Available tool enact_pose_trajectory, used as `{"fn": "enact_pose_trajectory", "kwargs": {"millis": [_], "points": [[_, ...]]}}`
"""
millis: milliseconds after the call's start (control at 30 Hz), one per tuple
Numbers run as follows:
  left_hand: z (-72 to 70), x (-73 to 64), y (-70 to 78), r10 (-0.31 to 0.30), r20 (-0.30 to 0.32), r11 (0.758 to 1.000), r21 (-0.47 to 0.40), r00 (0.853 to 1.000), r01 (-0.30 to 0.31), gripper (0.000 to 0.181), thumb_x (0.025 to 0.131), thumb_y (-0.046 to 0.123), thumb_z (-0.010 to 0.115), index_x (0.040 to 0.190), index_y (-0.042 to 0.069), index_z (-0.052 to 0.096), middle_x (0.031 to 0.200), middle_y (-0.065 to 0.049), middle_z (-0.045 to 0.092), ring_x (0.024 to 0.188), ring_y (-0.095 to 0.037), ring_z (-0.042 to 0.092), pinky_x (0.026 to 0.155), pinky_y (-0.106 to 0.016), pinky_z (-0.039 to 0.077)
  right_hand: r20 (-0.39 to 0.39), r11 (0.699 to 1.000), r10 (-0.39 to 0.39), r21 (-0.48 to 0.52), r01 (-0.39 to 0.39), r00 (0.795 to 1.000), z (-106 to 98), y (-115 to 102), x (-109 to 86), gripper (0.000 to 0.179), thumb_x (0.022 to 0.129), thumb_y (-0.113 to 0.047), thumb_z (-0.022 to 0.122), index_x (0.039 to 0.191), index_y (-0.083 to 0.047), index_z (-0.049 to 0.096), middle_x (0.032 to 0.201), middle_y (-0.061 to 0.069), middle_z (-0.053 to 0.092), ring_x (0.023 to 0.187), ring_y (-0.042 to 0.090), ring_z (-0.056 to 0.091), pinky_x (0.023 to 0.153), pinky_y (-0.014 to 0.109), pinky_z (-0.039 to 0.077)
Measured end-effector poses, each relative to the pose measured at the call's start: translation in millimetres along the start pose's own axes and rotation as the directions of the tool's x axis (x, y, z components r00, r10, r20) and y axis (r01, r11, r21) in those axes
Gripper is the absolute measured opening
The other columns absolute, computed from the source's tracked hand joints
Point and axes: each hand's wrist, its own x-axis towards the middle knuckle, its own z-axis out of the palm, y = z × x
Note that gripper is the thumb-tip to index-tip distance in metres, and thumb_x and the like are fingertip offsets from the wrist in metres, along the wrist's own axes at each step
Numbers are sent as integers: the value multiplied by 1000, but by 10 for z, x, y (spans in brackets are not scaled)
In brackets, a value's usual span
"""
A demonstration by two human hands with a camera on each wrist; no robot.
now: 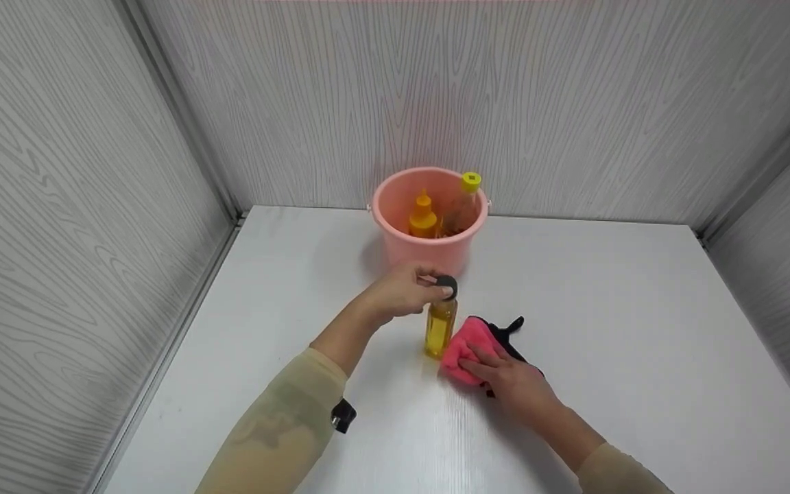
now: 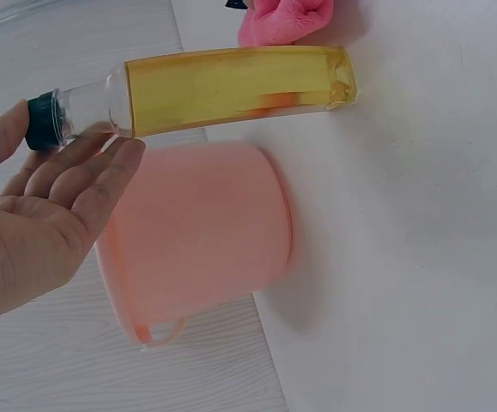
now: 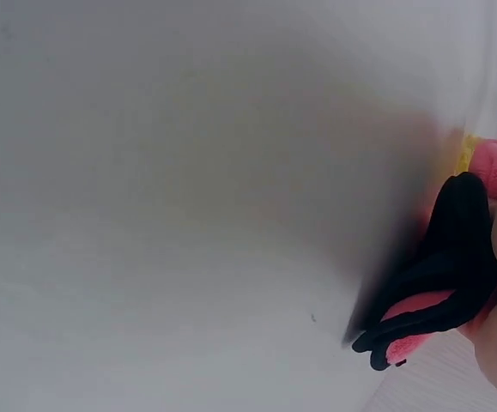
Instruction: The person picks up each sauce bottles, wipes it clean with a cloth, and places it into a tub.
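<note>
A clear bottle of yellow liquid [image 1: 439, 331] with a dark cap [image 2: 45, 121] stands on the white table. My left hand [image 1: 405, 293] pinches the cap between thumb and fingers; the left wrist view shows the other fingers stretched along the bottle's neck. With my right hand [image 1: 515, 384] I hold a bunched pink cloth [image 1: 472, 339] low beside the bottle's base. The cloth has a black side [image 3: 458, 249], which hangs below the palm in the right wrist view. Most of the right fingers are hidden there.
A pink bucket [image 1: 422, 254] stands behind the bottle, near the back wall. Inside are an orange squeeze bottle [image 1: 423, 219] and a bottle with a yellow cap [image 1: 471, 182]. Grey wood-patterned panels [image 1: 299, 103] close off the table [image 1: 607, 295] at the back and sides.
</note>
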Motion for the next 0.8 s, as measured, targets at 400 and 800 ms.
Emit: {"fn": "enact_pose_trajectory", "kwargs": {"millis": [400,800], "points": [[3,22,-33,-1,8,999,-34,1000,2,37,101,26,75,135,12,69,124,-4,71,118,-26,66,100,-46,58,-308,988,70,153,-23,949,-36,63,-132,72,90,4,80,151,-27,62,158,8,55,137,38,58,96,49,58],[-44,37,-61,-28,12,999,-42,1000,28,32,100,25,76,131,16,73,119,-2,74,115,-25,67,99,-46,58,-572,985,-70,89,147,817,-259,20,14,73,83,10,83,148,-19,64,155,12,57,138,38,57,98,48,56]]}}
